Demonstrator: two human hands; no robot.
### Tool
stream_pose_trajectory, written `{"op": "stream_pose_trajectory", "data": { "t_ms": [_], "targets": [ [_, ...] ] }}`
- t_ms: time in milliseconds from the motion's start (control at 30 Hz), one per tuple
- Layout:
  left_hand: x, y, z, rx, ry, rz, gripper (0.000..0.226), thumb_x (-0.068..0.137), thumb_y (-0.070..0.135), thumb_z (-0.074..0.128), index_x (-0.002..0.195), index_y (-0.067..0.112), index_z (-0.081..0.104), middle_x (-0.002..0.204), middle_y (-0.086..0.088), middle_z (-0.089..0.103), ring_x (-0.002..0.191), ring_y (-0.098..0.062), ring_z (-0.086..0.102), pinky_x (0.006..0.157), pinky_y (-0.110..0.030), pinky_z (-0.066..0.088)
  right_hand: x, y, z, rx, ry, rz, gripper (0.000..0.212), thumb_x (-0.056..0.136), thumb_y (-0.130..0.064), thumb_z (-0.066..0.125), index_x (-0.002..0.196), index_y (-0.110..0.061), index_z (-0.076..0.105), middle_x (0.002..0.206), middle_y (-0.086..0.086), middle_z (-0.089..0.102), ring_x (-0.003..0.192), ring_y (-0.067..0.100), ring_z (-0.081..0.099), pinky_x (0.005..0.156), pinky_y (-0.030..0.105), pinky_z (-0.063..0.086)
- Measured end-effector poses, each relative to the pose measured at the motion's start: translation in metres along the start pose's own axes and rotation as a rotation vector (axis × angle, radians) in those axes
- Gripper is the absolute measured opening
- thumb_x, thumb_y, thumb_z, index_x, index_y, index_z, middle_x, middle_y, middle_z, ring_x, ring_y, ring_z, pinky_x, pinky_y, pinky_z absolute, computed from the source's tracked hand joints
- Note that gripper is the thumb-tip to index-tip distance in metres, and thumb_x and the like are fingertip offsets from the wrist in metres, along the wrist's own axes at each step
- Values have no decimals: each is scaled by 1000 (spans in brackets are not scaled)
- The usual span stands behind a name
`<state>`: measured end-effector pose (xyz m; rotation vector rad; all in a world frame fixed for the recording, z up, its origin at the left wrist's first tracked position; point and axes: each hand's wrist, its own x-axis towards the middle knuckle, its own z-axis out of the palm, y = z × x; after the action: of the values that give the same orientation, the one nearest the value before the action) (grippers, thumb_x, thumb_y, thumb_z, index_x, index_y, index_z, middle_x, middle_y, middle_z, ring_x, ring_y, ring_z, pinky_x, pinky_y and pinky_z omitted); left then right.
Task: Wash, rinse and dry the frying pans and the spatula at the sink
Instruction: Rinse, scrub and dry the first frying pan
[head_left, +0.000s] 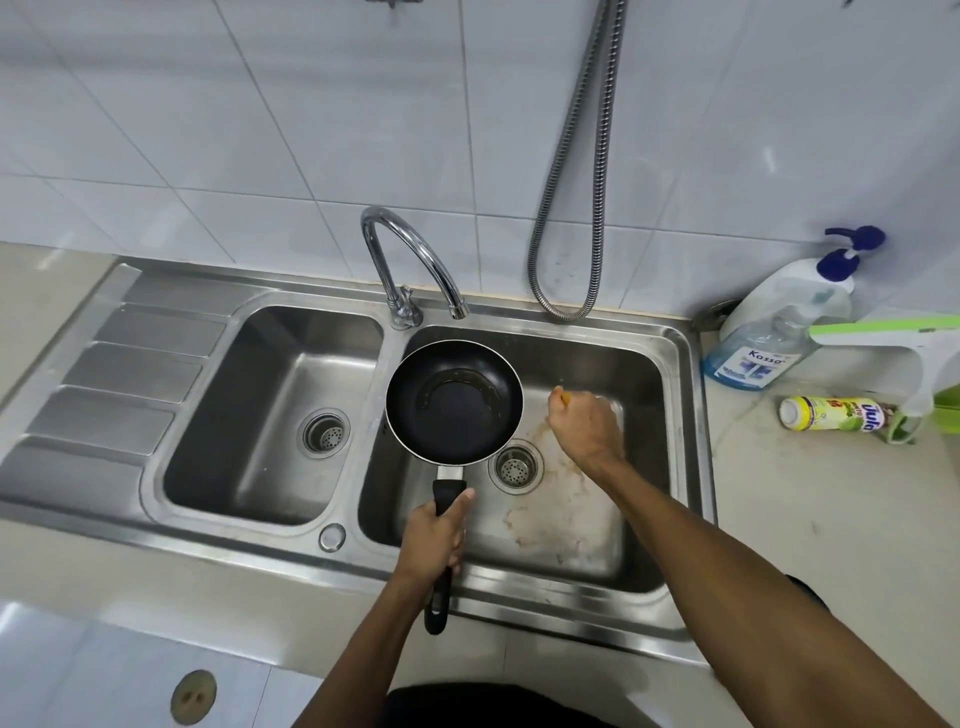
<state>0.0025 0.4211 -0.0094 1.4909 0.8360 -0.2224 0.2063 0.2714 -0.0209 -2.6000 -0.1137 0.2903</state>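
Within the right hand (584, 426), an orange-tipped object (563, 398), mostly hidden, perhaps a sponge; green-and-white tool (893, 332) edge-cropped.

This is a home kitchen, seen at its washing-up spot. A stainless double-bowl sink (270, 374) with a ribbed drainboard (130, 374) is set into a pale counter (805, 519), with a curved chrome tap (410, 244) above the divide. White wall tiles (260, 130) rise behind it, where a flexible metal hose (587, 156) hangs. A pump bottle (795, 296), a blue spray bottle (758, 353) and a yellow-green bottle (836, 415) on its side crowd the counter's right end, and a black frying pan (454, 410) is over the right bowl.
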Motion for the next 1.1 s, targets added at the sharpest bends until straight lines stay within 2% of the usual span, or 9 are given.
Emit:
{"op": "stream_pose_trajectory", "data": {
  "t_ms": [100,167,267,400,500,567,767,900,1100],
  "targets": [
    [0,1,0,-4,-6,-1,50,101,39,64,62,16,43,49,1,37,39,-12,35,40,-23,33,1,0,0,22,26,39,49,99,-40,36,61,-9,42,80,24,67,74,41,58,67,34,35],
    [-1,1,0,-14,-9,-10,48,101,39,64,63,15,45,50,1,38,39,-12,36,41,-23,34,1,2,1,39,26,70,52,101,-39,37,64,-6,52,85,24,69,73,37,54,68,35,36],
    [-2,2,1,-21,-9,-15,49,100,41,65,63,15,45,50,1,39,39,-12,36,41,-24,37,1,3,4,54,-43,77,58,102,-53,35,84,-9,70,92,17,73,87,38,64,76,38,47],
    [-4,3,1,-38,-37,-6,46,99,42,64,69,12,47,52,-1,40,41,-13,37,42,-25,38,-1,4,5,90,-182,12,46,91,-71,43,98,-28,55,98,7,67,91,31,63,77,41,51],
    [-5,3,3,-41,-45,-14,46,100,41,64,68,12,47,53,-2,39,41,-14,37,41,-24,38,1,18,-10,30,-155,6,44,93,-59,54,126,-30,55,120,14,58,110,36,56,92,44,48],
    [-5,4,4,-35,-56,-8,47,99,41,64,67,13,46,52,-1,39,41,-13,37,41,-24,38,5,38,-25,-27,-81,34,47,95,-52,56,135,-29,50,128,17,52,116,39,53,93,45,46],
    [-6,1,12,-77,-111,-38,45,95,42,69,65,16,47,53,-1,38,41,-13,35,43,-25,38,7,122,-76,-107,206,312,58,91,-44,64,136,-14,43,132,25,48,120,48,49,93,56,48],
    [-4,4,23,-82,-134,-81,41,96,38,69,69,15,48,53,1,38,41,-13,34,42,-26,37,4,161,-92,-69,199,374,62,90,-44,68,137,-14,41,137,24,45,122,48,47,94,57,47],
    [-4,6,36,-86,-150,-85,40,96,37,69,69,16,48,53,1,37,42,-13,33,45,-27,35,7,161,-87,-114,269,368,56,90,-44,66,128,-8,44,129,26,47,117,47,49,87,56,50]
  ]
}}
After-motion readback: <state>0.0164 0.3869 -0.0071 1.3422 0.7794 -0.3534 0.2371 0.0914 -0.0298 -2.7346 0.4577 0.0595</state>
